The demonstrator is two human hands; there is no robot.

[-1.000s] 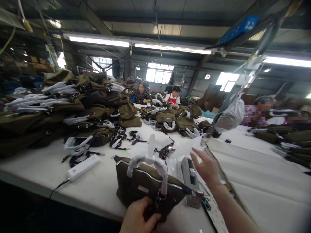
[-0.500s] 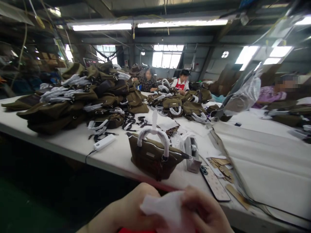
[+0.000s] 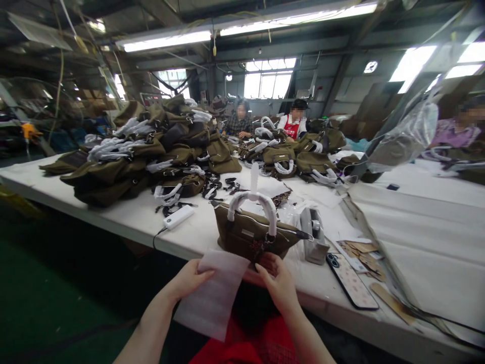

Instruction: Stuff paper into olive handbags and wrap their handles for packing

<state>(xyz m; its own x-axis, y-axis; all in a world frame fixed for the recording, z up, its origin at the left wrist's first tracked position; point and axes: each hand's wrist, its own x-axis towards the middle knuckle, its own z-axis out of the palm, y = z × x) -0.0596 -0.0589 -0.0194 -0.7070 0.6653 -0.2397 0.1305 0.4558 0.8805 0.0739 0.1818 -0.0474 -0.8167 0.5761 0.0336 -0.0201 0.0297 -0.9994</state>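
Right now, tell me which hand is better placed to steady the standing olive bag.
Probably the right hand: it looks open and is close to the lower front of the olive bag. The left hand sits farther off and pinches the white sheet.

A phone (image 3: pixel 352 281) lies near the table's (image 3: pixel 202 225) front edge; farther left along it, a corded white box (image 3: pixel 179 217).

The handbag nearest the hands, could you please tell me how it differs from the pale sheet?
The handbag is olive-brown, whereas the pale sheet is whitish. The handbag stands on the table, while the pale sheet is held off it in the left hand. The handbag is bulky with a wrapped handle; the pale sheet is thin.
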